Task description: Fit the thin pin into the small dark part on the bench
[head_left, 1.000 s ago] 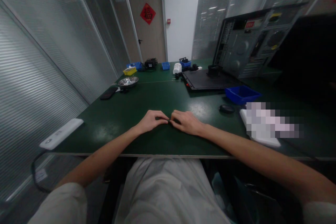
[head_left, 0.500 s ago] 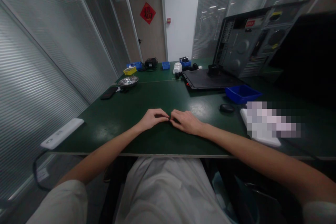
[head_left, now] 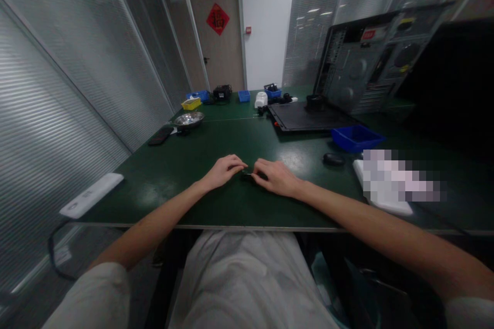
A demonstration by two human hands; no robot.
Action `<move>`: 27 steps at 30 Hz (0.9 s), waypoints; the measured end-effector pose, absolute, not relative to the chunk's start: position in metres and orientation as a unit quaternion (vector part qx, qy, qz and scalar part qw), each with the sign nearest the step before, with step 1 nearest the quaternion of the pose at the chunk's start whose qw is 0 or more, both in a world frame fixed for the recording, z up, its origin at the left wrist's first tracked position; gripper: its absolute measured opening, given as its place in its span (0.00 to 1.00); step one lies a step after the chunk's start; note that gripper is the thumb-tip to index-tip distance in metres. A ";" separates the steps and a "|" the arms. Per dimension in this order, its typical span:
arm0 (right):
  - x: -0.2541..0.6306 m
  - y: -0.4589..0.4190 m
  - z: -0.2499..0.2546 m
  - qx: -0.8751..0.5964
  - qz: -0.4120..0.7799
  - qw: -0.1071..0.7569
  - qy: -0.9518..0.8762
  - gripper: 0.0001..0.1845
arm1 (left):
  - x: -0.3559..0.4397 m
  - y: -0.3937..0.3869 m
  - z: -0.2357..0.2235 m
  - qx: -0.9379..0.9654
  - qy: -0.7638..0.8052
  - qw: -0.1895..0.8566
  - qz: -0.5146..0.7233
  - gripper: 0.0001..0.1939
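Note:
Just above the green table, close to its front edge, my two hands are almost fingertip to fingertip. A small dark piece (head_left: 247, 175) with a thin light edge shows between them, too small to name. My right hand (head_left: 276, 177) pinches the right end of this piece between thumb and forefinger. My left hand (head_left: 224, 171) is at the piece's other side, slightly above it. Its thumb and fingers are pressed together, and whether anything tiny sits between them is hidden.
To the right are a black mouse (head_left: 333, 159), a blue tray (head_left: 357, 139) and a white object (head_left: 380, 200), partly pixelated. An opened computer case (head_left: 358, 67) stands behind a black panel (head_left: 304, 117). Left lie a metal bowl (head_left: 189, 120), a phone (head_left: 161, 136) and a white power strip (head_left: 91, 195).
My left hand has shifted slightly up and left, away from my right fingertips. More of the small dark piece now shows at my right fingertips. The right hand has barely moved.

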State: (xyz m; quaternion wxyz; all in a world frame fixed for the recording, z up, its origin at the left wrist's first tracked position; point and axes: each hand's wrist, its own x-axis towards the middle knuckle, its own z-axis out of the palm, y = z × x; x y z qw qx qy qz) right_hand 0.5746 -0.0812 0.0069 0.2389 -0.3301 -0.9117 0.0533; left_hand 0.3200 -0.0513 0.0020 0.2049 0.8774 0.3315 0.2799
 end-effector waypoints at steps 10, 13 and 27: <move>0.579 -0.080 0.008 -0.339 0.045 0.260 -0.903 0.07 | 0.319 -0.063 0.014 0.893 0.302 0.210 0.260 0.10; 0.579 -0.080 0.007 -0.341 0.043 0.258 -0.903 0.07 | 0.316 -0.059 0.012 0.887 0.313 0.223 0.257 0.10; 0.580 -0.080 0.009 -0.338 0.051 0.256 -0.904 0.07 | 0.166 0.018 0.002 0.766 0.567 0.153 0.261 0.18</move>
